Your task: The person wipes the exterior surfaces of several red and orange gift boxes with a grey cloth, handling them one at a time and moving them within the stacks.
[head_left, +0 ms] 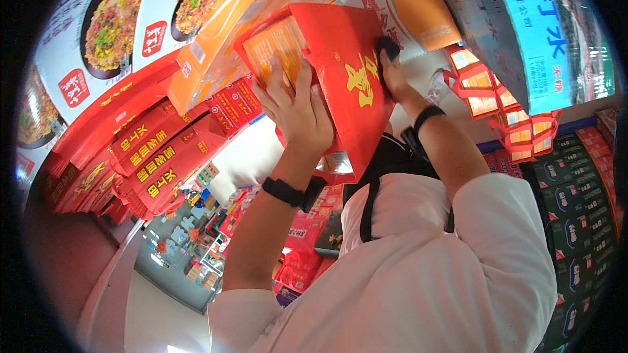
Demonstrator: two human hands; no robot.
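A red gift bag [343, 59] with gold lettering is raised and tilted between my hands. Its open side shows orange boxes [275, 46] inside. My left hand [297, 108] presses against these boxes and the bag's side, fingers spread over them. On the opposite side, my right hand [394, 75] grips the bag's edge; its fingers are partly hidden. Something small and black [388, 47] sits at the right fingertips, too unclear to name. Each wrist wears a black band.
Orange cartons [216, 46] and white cartons with food pictures [114, 19] are stacked close to the left. Red gift bags [150, 163] stand below them. A blue-labelled carton [543, 33], bundled red packs [504, 101] and dark cartons [569, 222] line the right.
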